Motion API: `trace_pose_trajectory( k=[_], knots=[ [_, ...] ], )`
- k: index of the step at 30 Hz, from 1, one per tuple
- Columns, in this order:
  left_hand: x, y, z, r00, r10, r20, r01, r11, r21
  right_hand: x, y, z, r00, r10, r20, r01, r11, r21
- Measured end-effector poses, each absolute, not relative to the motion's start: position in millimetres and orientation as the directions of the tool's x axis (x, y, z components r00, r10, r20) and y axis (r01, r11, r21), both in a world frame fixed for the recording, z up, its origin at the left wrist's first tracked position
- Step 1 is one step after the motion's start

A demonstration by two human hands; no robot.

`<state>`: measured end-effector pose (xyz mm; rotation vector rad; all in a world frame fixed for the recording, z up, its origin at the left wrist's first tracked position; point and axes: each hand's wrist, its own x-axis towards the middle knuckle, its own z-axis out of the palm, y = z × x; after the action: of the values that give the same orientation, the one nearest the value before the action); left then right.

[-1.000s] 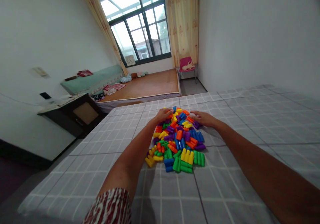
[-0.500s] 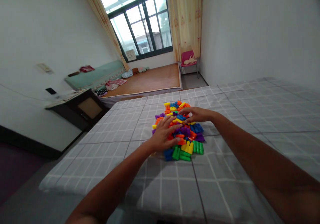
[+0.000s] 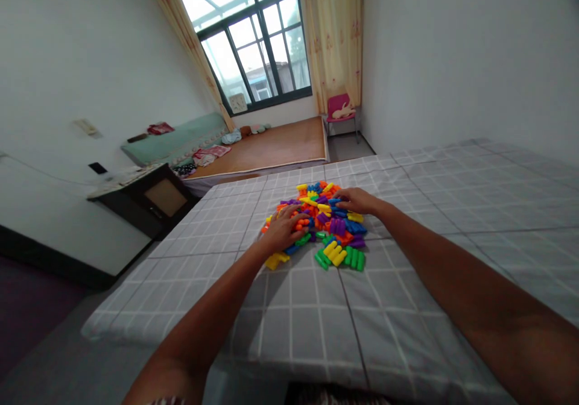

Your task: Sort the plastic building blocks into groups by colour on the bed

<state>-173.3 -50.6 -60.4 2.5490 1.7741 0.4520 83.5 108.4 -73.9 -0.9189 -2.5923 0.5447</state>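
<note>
Plastic blocks [image 3: 337,226], multicoloured, heaped just below frame centre. My left hand [image 3: 283,231]: fingers spread over their left side. My right hand [image 3: 359,200]: at their upper right, fingers curved; whether gripping, I cannot tell.

From head height I look forward and down across the checked cloth [image 3: 298,314], the window [image 3: 246,49] (leaning in my feed) near twelve o'clock.

open lane on checked cloth [image 3: 389,339] btwn L arm [image 3: 212,320] & R arm [image 3: 452,284], up to near side of block pile [image 3: 337,226], more flat room R of R arm, also L of L arm, L hand [image 3: 281,231] blocking pile's L side, R hand [image 3: 358,201] blocking far-R side, wall [image 3: 461,61] bounding R
</note>
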Motion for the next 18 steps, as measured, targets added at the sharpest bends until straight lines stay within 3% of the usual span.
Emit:
trace_pose_trajectory(
  k=[4,7,10,13,15,18],
  knots=[
    [-194,-32,-60,0.156,0.957,0.246,0.949,-0.214,0.231,85,110,-74,-0.720,0.670,0.178,0.499,0.679,-0.539],
    [-201,-27,-54,0.021,0.974,0.224,0.978,-0.066,0.195,85,110,-75,-0.793,0.594,0.134,0.386,0.661,-0.644],
    [-189,-34,-46,-0.014,0.946,0.323,0.988,-0.037,0.151,90,117,-77,-0.765,0.616,0.190,0.402,0.686,-0.606],
    [-150,-53,-43,0.192,0.893,0.406,0.949,-0.275,0.155,98,129,-81,-0.588,0.782,0.207,0.640,0.606,-0.471],
    [-117,-70,-47,0.421,0.834,0.356,0.859,-0.492,0.138,103,133,-85,-0.528,0.837,0.144,0.742,0.537,-0.403],
    [-82,-87,-56,0.660,0.712,0.240,0.717,-0.693,0.082,103,129,-88,-0.603,0.797,0.036,0.687,0.542,-0.485]
  ],
)
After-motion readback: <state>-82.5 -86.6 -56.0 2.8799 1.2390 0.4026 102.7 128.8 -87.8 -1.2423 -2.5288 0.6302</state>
